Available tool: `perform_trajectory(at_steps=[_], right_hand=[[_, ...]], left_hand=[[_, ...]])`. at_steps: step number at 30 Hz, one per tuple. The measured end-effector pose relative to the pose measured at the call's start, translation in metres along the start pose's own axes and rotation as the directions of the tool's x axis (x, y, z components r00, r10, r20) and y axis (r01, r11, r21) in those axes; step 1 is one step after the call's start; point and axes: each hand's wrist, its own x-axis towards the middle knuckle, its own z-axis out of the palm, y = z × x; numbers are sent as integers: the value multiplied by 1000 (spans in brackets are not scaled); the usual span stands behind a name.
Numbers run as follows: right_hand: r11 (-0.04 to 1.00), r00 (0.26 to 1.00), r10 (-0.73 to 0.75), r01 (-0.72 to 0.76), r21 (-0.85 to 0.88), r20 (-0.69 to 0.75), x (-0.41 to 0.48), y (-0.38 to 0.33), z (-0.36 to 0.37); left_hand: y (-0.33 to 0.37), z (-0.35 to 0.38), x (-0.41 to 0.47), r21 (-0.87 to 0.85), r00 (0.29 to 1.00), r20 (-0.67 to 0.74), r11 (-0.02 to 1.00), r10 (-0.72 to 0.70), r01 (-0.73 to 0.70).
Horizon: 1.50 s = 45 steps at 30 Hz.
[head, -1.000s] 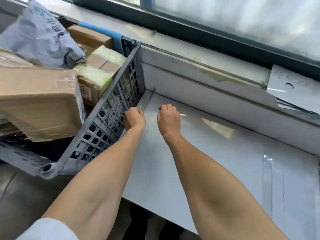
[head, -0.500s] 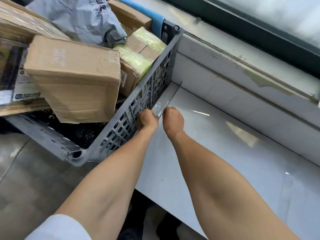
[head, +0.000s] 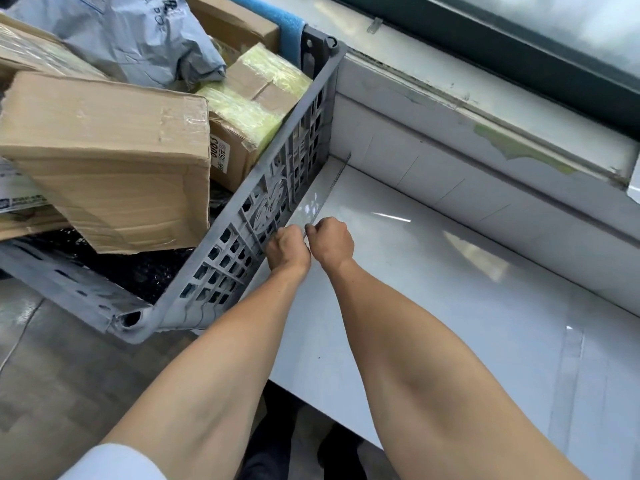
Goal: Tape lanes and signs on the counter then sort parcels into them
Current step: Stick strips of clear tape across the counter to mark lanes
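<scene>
Two bare forearms reach forward over a glossy white counter (head: 450, 299). The left hand (head: 287, 249) and right hand (head: 331, 241) sit knuckle to knuckle near the counter's left edge; both have fingers curled tight and pinch between them the near end of a clear tape strip (head: 323, 194); the fingertips are hidden behind the backs of the hands. The strip runs from the hands to the white back wall (head: 433, 174), along the counter's left margin.

Just left of the hands stands a grey slatted plastic crate (head: 266, 209); whether it touches the left knuckles cannot be told; its long side wall lines the counter's left edge and hems in the tape on that side. The crate is heaped with parcels: a large brown cardboard box (head: 104, 157) tilted at the front; a smaller carton banded in yellow-green tape (head: 252, 105); a crumpled grey plastic mailer bag (head: 138, 39); a flat brown carton (head: 232, 20) at the back. A blue foam tube (head: 282, 24) lies by the crate's far corner.

To the right the counter spreads wide, as far as a second clear tape band (head: 568, 362) laid front to back; behind it runs a chipped window ledge (head: 502, 109); the front edge drops to a grey floor (head: 52, 368).
</scene>
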Motion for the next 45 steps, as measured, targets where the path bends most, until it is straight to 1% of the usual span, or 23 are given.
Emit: perform_trajectory(at_steps=[3,4,5,6,7,8,10,12,14,16,21,23,27,32,39,42,45], right_hand=[[999,1000,-3,4,48,-20,-2,-1,-6],[998,999,-11,13,54,-42,-4,-3,-8],[998,997,-17,22,63,-79,-6,-6,-10],[997,991,-16,26,79,-132,-10,-8,-14],[994,982,-4,24,104,-190,-14,-10,-18],[990,969,22,12,137,-246,-18,-9,-22],[976,936,107,-35,216,-334,-25,0,-34],[955,898,211,-105,276,-387,-30,22,-50],[934,862,297,-173,311,-411,-35,54,-67],[917,839,353,-224,328,-414,-41,88,-82],[880,785,453,-316,356,-422,-66,175,-119],[887,780,451,-337,316,-434,-80,212,-132],[920,809,392,-347,183,-437,-107,280,-148],[909,803,416,-382,167,-426,-124,331,-164],[907,831,416,-405,111,-369,-139,375,-175],[904,834,424,-416,101,-354,-140,386,-176],[910,833,398,-411,54,-384,-141,396,-177]], left_hand=[[0,-1,-3,71,996,22,994,85,-86],[1,-1,-3,133,990,10,981,141,-141],[2,-2,-4,236,974,9,946,228,-224],[3,-3,-7,389,936,34,858,350,-335],[4,-3,-12,514,887,75,745,456,-427],[5,-1,-17,586,842,113,648,528,-486],[9,4,-32,607,809,164,588,565,-534],[9,17,-50,612,788,202,553,582,-566],[2,33,-74,594,761,252,525,598,-610],[-12,50,-98,572,747,290,517,599,-637],[-53,105,-158,567,711,412,451,569,-689],[-65,129,-183,551,684,456,423,569,-719],[-84,170,-228,510,640,530,394,557,-765],[-100,209,-266,497,620,564,375,545,-782],[-113,240,-287,537,637,557,354,534,-766],[-119,249,-288,559,668,531,377,522,-739],[-122,256,-286,565,686,515,399,513,-722]])
